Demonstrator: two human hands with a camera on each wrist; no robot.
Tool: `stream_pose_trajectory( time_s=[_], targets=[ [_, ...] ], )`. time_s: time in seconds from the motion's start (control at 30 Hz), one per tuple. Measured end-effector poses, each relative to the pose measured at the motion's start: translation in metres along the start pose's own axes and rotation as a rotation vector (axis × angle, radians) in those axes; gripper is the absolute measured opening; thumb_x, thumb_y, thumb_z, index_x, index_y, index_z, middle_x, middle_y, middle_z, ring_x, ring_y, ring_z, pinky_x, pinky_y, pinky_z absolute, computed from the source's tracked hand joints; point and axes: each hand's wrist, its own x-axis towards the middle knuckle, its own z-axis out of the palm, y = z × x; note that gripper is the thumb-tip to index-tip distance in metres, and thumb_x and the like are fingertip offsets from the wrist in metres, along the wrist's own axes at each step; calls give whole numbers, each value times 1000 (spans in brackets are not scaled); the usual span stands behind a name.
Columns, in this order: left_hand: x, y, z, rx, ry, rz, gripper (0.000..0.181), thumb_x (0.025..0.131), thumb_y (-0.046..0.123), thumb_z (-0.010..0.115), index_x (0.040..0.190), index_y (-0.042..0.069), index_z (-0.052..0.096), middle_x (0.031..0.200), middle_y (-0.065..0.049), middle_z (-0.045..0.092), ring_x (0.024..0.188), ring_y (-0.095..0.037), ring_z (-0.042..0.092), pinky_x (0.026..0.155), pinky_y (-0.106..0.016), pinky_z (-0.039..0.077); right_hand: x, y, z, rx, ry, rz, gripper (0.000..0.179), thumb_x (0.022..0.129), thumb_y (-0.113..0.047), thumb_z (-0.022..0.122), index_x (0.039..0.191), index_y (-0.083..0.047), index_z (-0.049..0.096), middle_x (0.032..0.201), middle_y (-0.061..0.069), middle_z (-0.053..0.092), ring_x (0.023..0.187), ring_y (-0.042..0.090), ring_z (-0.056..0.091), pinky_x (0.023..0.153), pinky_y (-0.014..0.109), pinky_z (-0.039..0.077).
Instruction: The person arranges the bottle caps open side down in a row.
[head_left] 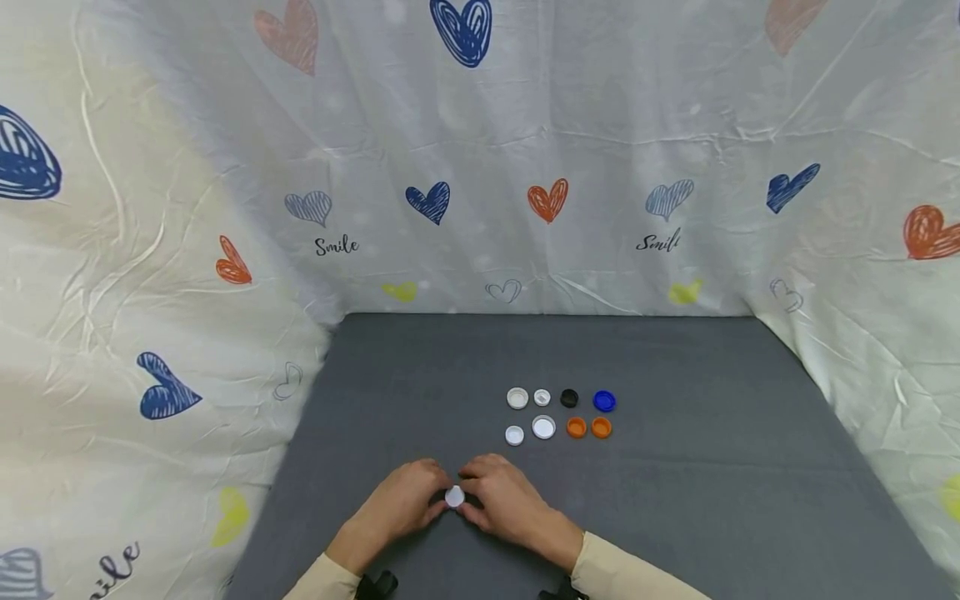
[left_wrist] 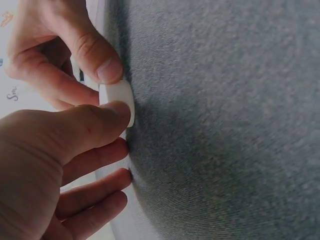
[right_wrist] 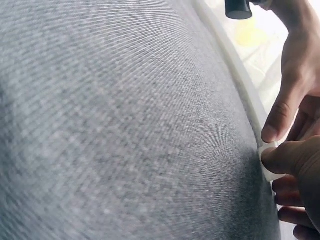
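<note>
A white bottle cap (head_left: pixel 454 497) is between my two hands, low on the grey table, near its front. My left hand (head_left: pixel 408 498) pinches the cap from the left, its thumb across the near face in the left wrist view. From the opposite side my right hand (head_left: pixel 506 502) grips the same cap, thumb at its edge and fingers behind. The left wrist view shows the white cap (left_wrist: pixel 118 95) standing low against the cloth. Thumbs and fingers hide much of the cap (right_wrist: pixel 267 150) in the right wrist view.
Beyond the hands, two rows of caps lie on the grey cloth (head_left: pixel 420 375): several white caps (head_left: pixel 543 427), a black cap (head_left: pixel 569 398), a blue cap (head_left: pixel 604 401) and two orange caps (head_left: pixel 576 427). A white curtain (head_left: pixel 480 125) printed with hearts hangs behind and beside the table.
</note>
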Motion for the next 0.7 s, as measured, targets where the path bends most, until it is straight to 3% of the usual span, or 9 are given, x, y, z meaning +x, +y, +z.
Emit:
stream_pose_trajectory(
  time_s=[0.3, 0.5, 0.7],
  targets=[
    [-2, 0, 1, 16, 23, 18, 20, 82, 23, 83, 100, 19, 75, 93, 7, 72, 90, -12, 66, 78, -34, 56, -1, 1, 0, -8, -7, 7, 27, 86, -40, 77, 100, -16, 78, 111, -2, 71, 108, 16, 64, 102, 36, 48],
    [0, -5, -10, 12, -39, -2, 34, 82, 28, 81, 112, 14, 71, 106, 2, 72, 98, -16, 68, 83, -38, 57, -1, 7, -10, -24, -2, 28, 33, 84, -41, 78, 104, -15, 77, 111, -3, 71, 108, 16, 64, 99, 37, 48],
    [10, -10, -25, 43, -11, -20, 39, 83, 33, 81, 115, 12, 72, 111, -2, 72, 100, -20, 70, 84, -40, 57, 2, 18, -30, -16, 7, 41, 35, 85, -34, 79, 110, -11, 76, 116, 0, 71, 111, 18, 64, 100, 38, 49]
  ],
)
